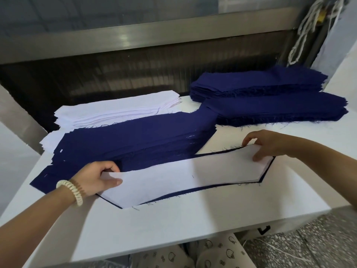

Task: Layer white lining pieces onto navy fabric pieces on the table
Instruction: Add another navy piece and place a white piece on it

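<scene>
— A white surface (193, 219) is set before a grey metal frame (135, 39). Where is the thin white lining piece (193, 176) laid?

— Over a navy fabric piece (183, 194), near and central. It is judged light and limp. Its ends are pinched by the left hand (100, 178) and right hand (270, 144); corners are best taken.

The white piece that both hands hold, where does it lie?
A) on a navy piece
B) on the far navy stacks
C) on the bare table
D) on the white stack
A: a thin rim of the navy piece shows along the edges of the white piece, which the left hand and right hand pinch at its ends.
</scene>
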Demonstrator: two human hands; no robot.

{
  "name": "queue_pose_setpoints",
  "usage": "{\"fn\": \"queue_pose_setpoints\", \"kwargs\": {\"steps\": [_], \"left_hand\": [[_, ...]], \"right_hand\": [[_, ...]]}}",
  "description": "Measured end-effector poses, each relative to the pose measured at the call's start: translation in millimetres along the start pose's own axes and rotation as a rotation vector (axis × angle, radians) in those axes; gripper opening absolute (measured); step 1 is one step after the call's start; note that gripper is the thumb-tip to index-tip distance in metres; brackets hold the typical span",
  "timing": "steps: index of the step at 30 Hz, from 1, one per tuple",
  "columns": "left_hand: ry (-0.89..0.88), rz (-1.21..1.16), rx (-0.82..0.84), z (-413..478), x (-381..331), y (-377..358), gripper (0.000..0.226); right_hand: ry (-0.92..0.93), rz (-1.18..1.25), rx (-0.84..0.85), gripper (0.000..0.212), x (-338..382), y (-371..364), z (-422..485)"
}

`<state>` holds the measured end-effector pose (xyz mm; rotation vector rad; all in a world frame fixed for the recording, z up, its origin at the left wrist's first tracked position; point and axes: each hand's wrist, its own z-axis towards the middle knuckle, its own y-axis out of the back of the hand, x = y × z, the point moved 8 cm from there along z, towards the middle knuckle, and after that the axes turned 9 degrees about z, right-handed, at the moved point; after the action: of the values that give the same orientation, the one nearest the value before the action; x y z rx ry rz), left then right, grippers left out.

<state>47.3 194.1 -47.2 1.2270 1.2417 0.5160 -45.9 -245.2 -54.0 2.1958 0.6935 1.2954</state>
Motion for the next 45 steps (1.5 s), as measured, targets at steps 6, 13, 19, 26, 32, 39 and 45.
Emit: {"fn": "queue_pose_setpoints", "kwargs": {"steps": [6,13,19,26,32,39,45], "left_hand": [[-0.134,0.037,-0.153,-6,-17,9,0.05],[-0.25,0.078,-0.293,-9,-40,13,0.036],[-0.257,0.087,-0.314,12,-60,0,0.028],[-0.295,0.106,-0.43,45,-108,-6,0.021],[-0.309,0.104,-0.451,67,-135,-13,0.02],[-0.224,-0.015,-0.435,72,-128,-24,0.022],[-0.194,-0.053,-0.42,71,-123,-29,0.024]], "right_hand": [[-0.018,-0.151,0.01,0.051,6,-1,-2],[0.185,-0.286,-0.454,0.055,35,29,5],[0.168,-0.333,-0.526,0.05,56,24,45],[0.169,-0.571,-0.564,0.044,87,21,76],[0.202,-0.718,-0.533,0.032,92,21,84],[0.209,-0.638,-0.554,0.036,90,28,89],[0.143,-0.335,-0.538,0.026,78,46,91]]}}
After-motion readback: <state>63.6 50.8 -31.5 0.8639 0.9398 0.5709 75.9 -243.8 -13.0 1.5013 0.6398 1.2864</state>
